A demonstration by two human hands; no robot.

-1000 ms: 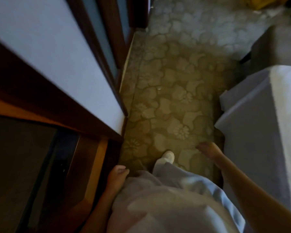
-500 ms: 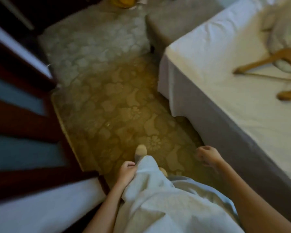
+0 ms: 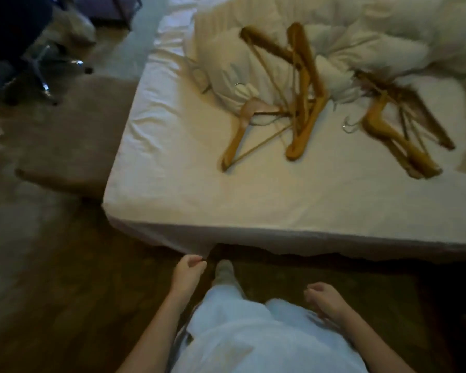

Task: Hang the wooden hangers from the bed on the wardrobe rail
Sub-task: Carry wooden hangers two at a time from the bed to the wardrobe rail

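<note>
On the bed [image 3: 253,205], toward its far side, sit the hangers [image 3: 301,103], in two loose heaps. Bigger tangle is in the middle, partly propped up on a rumpled duvet [image 3: 374,36], with arms crossing every which way. Smaller bunch [image 3: 398,135] lies flat on the sheet just to the right, metal hooks pointing left. Blurry, so can't count them properly. Both hands are low down at the near edge of the bed, well apart from the hangers and holding nothing. Left hand [image 3: 187,274] has fingers curled loosely, right by the bed's hanging sheet corner. Right hand [image 3: 324,300] is curled loosely too, over the dark floor [image 3: 65,305]. One foot [image 3: 225,271] pokes out between them. Far left there's an upholstered stool [image 3: 73,130] against the bed, and an office chair [image 3: 19,41] beyond that.
</note>
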